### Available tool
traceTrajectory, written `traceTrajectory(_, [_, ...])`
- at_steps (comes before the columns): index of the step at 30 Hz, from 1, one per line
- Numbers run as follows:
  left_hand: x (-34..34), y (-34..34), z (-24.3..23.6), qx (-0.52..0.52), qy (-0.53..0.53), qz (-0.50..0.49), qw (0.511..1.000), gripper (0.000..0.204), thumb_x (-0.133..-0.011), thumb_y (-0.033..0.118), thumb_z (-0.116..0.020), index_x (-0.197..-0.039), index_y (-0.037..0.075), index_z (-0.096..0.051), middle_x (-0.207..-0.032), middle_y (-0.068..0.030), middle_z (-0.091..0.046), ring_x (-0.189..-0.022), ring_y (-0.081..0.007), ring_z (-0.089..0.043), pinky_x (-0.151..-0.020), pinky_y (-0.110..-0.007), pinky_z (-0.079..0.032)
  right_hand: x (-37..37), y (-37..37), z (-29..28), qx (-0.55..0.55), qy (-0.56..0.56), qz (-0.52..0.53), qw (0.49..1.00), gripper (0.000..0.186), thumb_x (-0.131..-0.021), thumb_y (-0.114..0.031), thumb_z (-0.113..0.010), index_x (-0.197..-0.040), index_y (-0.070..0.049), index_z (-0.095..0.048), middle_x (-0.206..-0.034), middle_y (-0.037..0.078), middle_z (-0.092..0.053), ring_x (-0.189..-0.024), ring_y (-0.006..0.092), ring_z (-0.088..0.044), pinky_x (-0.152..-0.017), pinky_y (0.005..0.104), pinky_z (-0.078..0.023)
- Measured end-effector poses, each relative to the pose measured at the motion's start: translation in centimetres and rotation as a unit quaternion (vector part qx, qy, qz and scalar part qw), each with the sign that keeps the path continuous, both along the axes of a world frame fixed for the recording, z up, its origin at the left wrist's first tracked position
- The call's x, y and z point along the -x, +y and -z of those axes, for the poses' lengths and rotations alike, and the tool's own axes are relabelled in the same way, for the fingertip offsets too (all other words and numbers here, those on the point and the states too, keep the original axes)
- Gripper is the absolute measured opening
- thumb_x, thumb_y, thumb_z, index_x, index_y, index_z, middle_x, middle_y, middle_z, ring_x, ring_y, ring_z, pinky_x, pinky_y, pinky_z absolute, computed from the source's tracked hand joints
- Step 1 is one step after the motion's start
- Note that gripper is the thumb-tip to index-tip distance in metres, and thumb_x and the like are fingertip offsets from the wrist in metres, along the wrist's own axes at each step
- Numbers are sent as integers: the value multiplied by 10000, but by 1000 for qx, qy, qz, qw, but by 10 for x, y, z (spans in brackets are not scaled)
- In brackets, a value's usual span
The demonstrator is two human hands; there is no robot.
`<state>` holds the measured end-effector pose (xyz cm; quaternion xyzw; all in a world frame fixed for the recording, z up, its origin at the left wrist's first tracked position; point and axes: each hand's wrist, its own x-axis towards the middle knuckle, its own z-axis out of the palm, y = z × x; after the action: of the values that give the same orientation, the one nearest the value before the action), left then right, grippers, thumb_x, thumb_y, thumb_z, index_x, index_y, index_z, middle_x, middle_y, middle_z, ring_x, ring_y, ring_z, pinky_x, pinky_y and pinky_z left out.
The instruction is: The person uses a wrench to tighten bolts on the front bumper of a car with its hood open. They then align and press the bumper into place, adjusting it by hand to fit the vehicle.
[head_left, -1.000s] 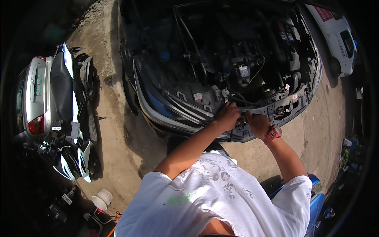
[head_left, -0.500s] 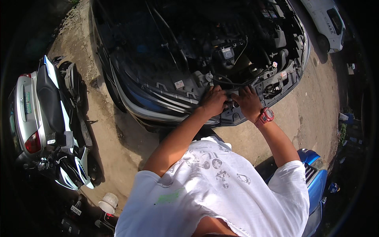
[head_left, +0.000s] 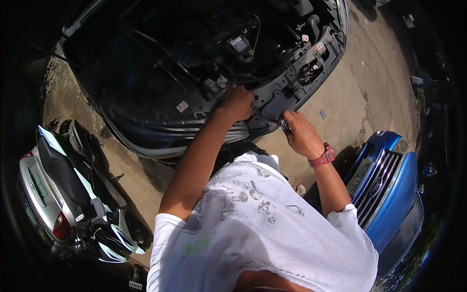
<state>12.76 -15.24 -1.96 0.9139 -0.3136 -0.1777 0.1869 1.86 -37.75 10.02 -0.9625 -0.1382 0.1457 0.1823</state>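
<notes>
In front of me is the open engine bay of a dark car (head_left: 160, 104). My left hand (head_left: 238, 103) is closed at the bay's front edge, just beside the grey upper panel (head_left: 277, 100); whatever its fingers grip is hidden. Over the car's front rim, to the right, my right hand (head_left: 302, 134) is closed round a small shiny metal piece (head_left: 282, 124). That piece sticks out leftward from the fingers, and its exact kind is too small to make out. A red watch (head_left: 325, 155) is on my right wrist.
At the left a black and white motorcycle (head_left: 65, 168) stands beside a silver car (head_left: 46, 214). Behind me on the right a blue car (head_left: 389, 190) is parked nose-in. Dusty concrete ground (head_left: 369, 92) lies around the dark car.
My right hand has drawn away from the panel, down to the front rim, and the shiny metal piece now shows in it. My left hand stays at the bay edge. The view has turned.
</notes>
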Motion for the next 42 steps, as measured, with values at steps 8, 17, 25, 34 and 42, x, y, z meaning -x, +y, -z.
traceTrajectory(8, [18,-18,-1,-130,-247,153,948,158,-895,163,-709,-1008,132,-816,-1022,-68,-776,-1196,-251,-650,-1146,-460,-401,46,6,30,-95,73,43,992,332,-838,47,-667,-1126,-32,-521,-1002,207,-636,-1021,426,-596,-854,514,-486])
traceTrajectory(17, [19,-34,4,-264,-216,222,913,203,-968,193,-624,-1079,138,-785,-1083,-48,-764,-1161,-218,-641,-1075,-395,-394,48,8,44,-132,76,54,987,340,-828,41,-653,-1136,-40,-533,-1008,198,-663,-1017,427,-608,-852,522,-498])
traceTrajectory(25, [20,-38,-3,-269,-174,177,931,242,-986,213,-609,-1155,120,-756,-1070,-65,-757,-1131,-240,-637,-1043,-412,-397,49,4,53,-149,91,77,982,348,-856,35,-637,-1187,-26,-547,-1032,232,-656,-1033,447,-607,-874,529,-484])
traceTrajectory(34, [20,-36,-1,-226,-144,145,952,210,-954,223,-644,-1085,108,-760,-1060,-102,-754,-1166,-264,-649,-1093,-428,-393,49,2,55,-172,75,75,979,322,-859,6,-645,-1159,-37,-534,-1028,216,-651,-1027,431,-616,-873,525,-497])
traceTrajectory(42, [19,-39,-5,-244,-172,153,942,221,-966,200,-618,-1108,92,-748,-1085,-112,-757,-1168,-271,-648,-1100,-437,-404,45,1,57,-152,96,72,981,312,-868,-18,-648,-1160,-43,-538,-1037,211,-680,-1069,427,-641,-874,531,-523])
